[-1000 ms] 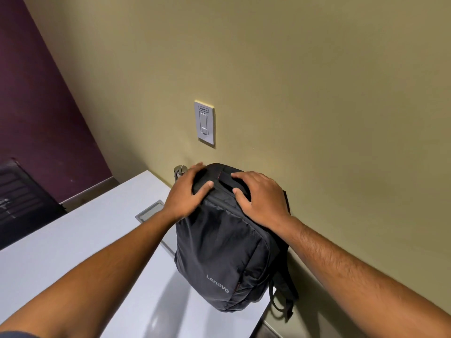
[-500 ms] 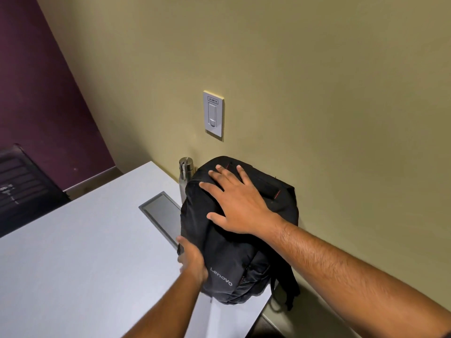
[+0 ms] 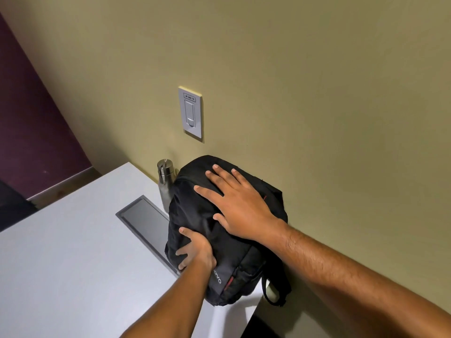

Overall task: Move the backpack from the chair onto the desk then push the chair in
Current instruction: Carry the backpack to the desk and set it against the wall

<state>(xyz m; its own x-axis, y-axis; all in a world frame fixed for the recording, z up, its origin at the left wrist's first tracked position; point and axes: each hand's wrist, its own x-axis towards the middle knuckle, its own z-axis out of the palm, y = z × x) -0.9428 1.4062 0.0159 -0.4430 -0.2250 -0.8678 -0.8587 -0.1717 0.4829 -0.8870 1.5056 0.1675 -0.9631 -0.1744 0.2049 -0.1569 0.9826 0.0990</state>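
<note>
Now both hands [image 3: 240, 211] on backpack [image 3: 246, 267]

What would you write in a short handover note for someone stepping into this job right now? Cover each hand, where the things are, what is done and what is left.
Left hand: pressed against the lower front of the backpack, fingers curled on the fabric.
Right hand: flat, fingers spread, on the bag's upper part.
Backpack: on the desk, at its far corner by the wall, beside a metal bottle, partly over the desk's grey inset panel.
Done: bag is on the desk.
Left: let go, then push the chair in; the chair is out of view.
</note>
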